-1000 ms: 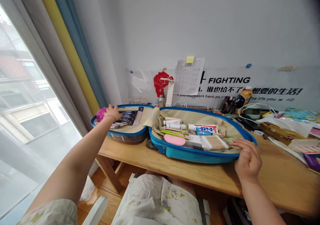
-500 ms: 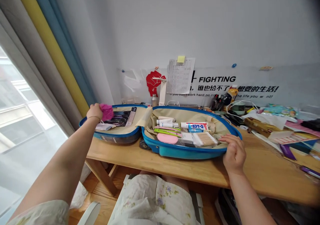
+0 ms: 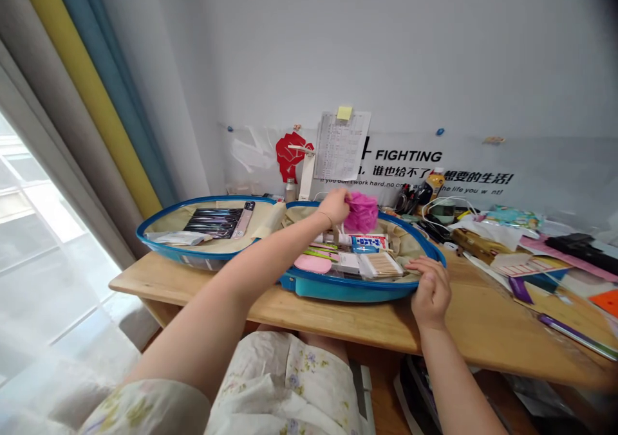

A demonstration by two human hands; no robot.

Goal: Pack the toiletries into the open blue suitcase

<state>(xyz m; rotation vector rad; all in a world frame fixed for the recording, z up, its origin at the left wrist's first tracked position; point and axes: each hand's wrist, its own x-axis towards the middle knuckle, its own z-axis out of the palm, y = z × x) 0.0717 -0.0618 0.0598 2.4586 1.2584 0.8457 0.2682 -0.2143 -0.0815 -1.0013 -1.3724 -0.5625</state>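
Note:
A pink mesh bath puff [image 3: 363, 213] is pinched in my left hand [image 3: 335, 206], above the back of the right half of an open blue suitcase [image 3: 357, 289]. My right hand [image 3: 431, 290] grips that half's right front rim, fingertips over the edge. Below the puff, a toothpaste box [image 3: 374, 242], a pack of cotton swabs [image 3: 385, 265], a pink oval case [image 3: 313, 264] and a small white box [image 3: 347, 262] lie in the lining. The left half holds a pack of dark slender tools [image 3: 212, 222] and a white packet [image 3: 181, 237]. My left forearm crosses in front of the hinge.
The suitcase rests on a wooden desk [image 3: 468, 319]. To the right lie papers, a brown pouch [image 3: 476, 242], a purple pen-like item [image 3: 574, 337] and other clutter. Behind stand a white lamp [image 3: 307, 174] and a bottle with an orange label [image 3: 434, 184]. Curtains hang at left.
My left hand has carried the pink bath puff rightward from the left half to over the right half. My right hand stays at the rim. The view has shifted slightly.

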